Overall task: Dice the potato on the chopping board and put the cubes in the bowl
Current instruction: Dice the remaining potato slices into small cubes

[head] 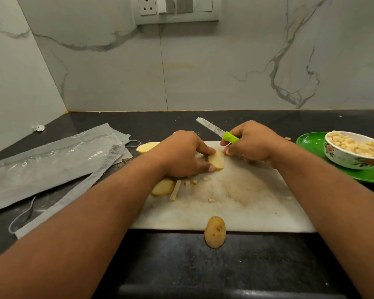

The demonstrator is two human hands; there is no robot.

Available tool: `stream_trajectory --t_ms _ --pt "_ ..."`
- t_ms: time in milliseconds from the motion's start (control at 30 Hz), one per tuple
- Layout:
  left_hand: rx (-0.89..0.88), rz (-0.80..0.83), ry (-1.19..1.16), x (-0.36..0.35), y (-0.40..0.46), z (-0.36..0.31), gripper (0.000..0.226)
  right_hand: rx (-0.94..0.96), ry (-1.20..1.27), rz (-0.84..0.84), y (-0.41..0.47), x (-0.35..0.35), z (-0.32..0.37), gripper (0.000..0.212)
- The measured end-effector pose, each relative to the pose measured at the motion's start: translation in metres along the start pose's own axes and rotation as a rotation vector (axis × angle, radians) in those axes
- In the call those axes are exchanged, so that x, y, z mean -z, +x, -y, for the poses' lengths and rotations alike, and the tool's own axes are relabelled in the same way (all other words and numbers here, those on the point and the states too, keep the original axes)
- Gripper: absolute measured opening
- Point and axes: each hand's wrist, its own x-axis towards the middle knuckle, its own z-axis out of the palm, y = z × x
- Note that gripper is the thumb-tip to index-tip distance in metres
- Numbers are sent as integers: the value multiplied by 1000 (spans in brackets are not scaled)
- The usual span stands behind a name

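On the white chopping board, my left hand pinches a pale potato slice between thumb and fingers. My right hand grips the green handle of a knife, its blade pointing up and to the left, away from the slice; one finger reaches toward the slice. Another slice and a potato stick lie by my left wrist, with a few small cubes nearby. A floral bowl at the right holds several potato cubes.
The bowl stands on a green plate. A potato end piece with skin sits at the board's front edge. A further potato piece lies behind my left hand. Grey plastic bags cover the dark counter at the left.
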Motion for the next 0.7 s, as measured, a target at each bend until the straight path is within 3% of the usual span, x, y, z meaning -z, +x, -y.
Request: stream_trajectory --t_ms 133,267,367,467,700 --pt "25 -75 13 -5 0 -5 54 16 -11 -2 -1 0 -1 14" --pt "29 -64 -26 -8 0 -5 75 29 -75 -38 -5 1 4 11" --pt "-10 29 -2 -8 4 0 62 9 -181 -70 -17 8 10 24" --pt "-31 22 -10 -8 8 0 48 -17 -341 -114 -48 15 22 39" --pt "14 -36 -63 -16 14 0 48 -68 -569 -129 -110 -3 37 31"
